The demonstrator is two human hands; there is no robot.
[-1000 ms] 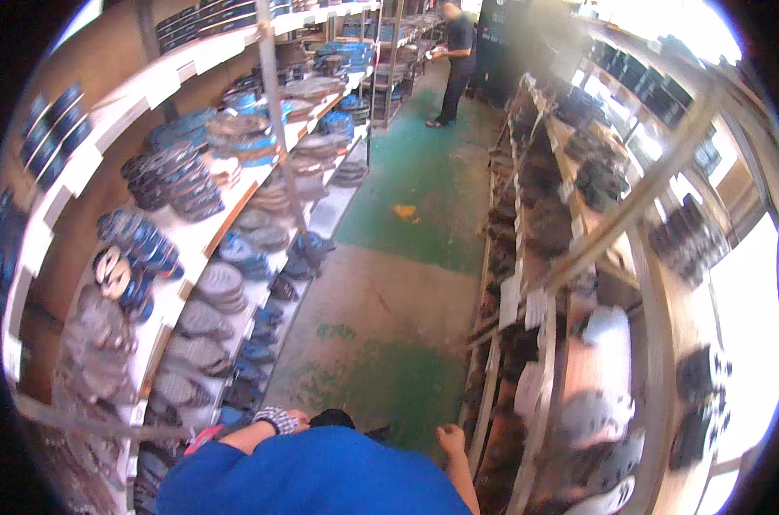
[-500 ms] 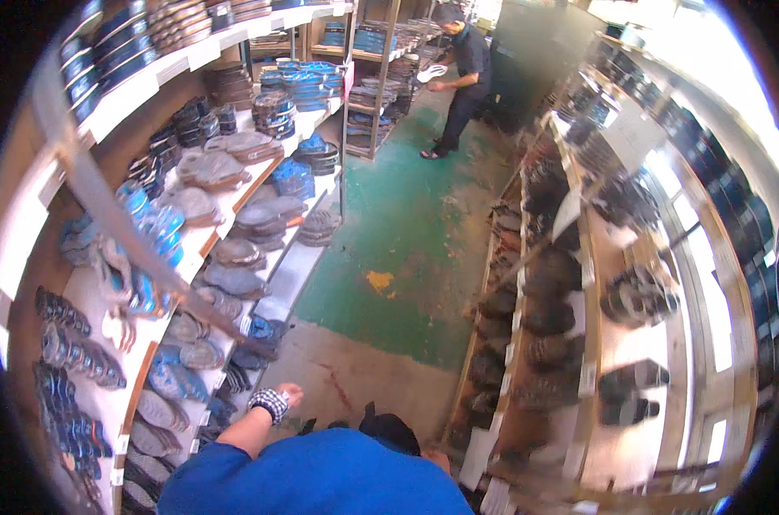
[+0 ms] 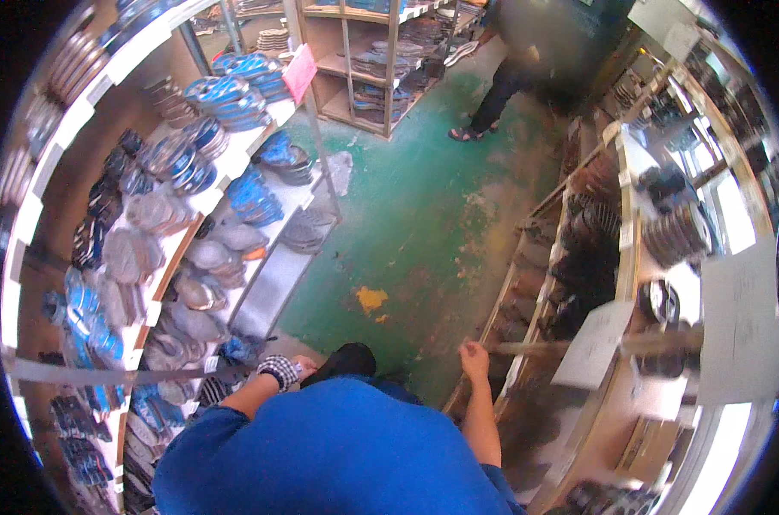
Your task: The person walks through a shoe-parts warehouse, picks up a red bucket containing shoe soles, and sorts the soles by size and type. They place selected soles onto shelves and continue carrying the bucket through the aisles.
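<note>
My left hand (image 3: 304, 366), with a black-and-white checkered band at its wrist, hangs low beside the left shelves. It is small and blurred, and its fingers do not show clearly. My right hand (image 3: 474, 357) is raised at the near end of a shelf post (image 3: 527, 348) on the right, its fingers curled in with nothing visible in them; whether it touches the post I cannot tell. Nearest to my left hand are stacked shoe soles (image 3: 194, 323), grey and brown. Blue-and-grey soles (image 3: 256, 196) lie in bundles farther along.
Green floor (image 3: 407, 223) with a yellow patch runs between two rows of racks. A person (image 3: 510, 81) stands at the far end, holding a pale sole (image 3: 461, 53). Paper sheets (image 3: 742, 322) hang on the right rack. A pink card (image 3: 299, 75) marks the left rack.
I have moved forward along the aisle, so the racks and the person look closer. My right hand has come up into view. The person has turned and is partly blurred.
</note>
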